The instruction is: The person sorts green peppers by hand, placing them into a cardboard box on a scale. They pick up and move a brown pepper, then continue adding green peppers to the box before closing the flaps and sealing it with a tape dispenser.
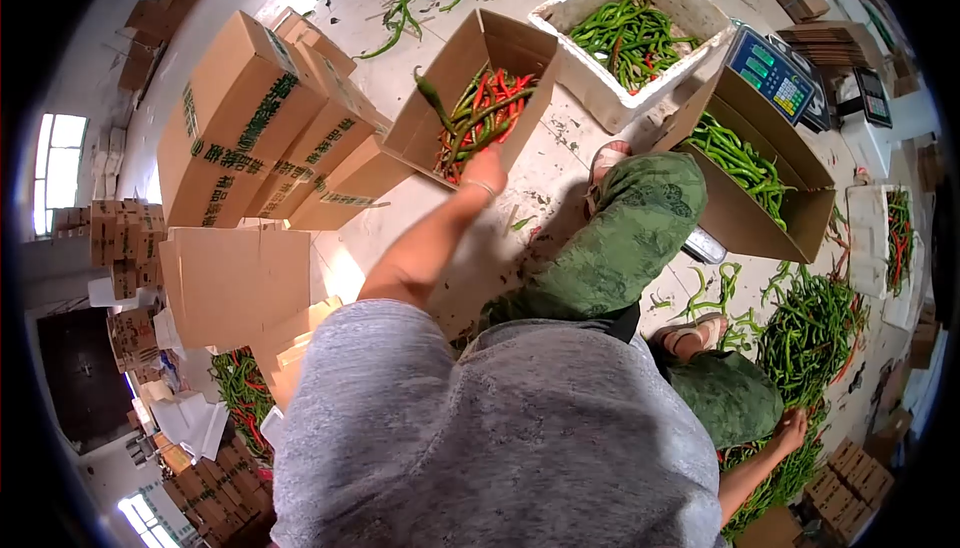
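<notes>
Bright window daylight, fisheye-warped edges, dark vignette, slight softness.

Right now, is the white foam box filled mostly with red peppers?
No, the white foam box holds mostly long green peppers.
</notes>
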Action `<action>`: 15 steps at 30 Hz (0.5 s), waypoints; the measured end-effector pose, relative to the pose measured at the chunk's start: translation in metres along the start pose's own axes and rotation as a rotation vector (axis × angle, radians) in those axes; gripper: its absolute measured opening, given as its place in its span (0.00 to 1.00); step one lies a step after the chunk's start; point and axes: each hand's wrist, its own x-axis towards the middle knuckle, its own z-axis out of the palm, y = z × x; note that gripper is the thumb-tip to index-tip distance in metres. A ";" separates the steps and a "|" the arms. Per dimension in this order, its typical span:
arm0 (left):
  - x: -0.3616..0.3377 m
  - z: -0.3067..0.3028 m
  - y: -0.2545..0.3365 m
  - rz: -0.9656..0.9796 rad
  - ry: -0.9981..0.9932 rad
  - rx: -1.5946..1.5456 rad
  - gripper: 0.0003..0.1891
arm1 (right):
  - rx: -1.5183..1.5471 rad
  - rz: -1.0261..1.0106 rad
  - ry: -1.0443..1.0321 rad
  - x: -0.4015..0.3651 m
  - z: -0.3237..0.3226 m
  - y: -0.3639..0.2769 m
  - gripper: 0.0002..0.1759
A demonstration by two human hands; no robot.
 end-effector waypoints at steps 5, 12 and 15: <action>0.011 -0.012 -0.033 0.098 -0.005 0.080 0.13 | 0.030 0.194 0.031 0.015 -0.013 0.061 0.21; -0.016 -0.006 -0.003 0.195 0.084 0.252 0.11 | 0.302 0.439 -0.109 0.024 -0.029 0.093 0.17; -0.012 -0.016 -0.011 0.167 0.028 0.122 0.10 | 0.262 0.429 -0.085 0.007 -0.028 0.091 0.15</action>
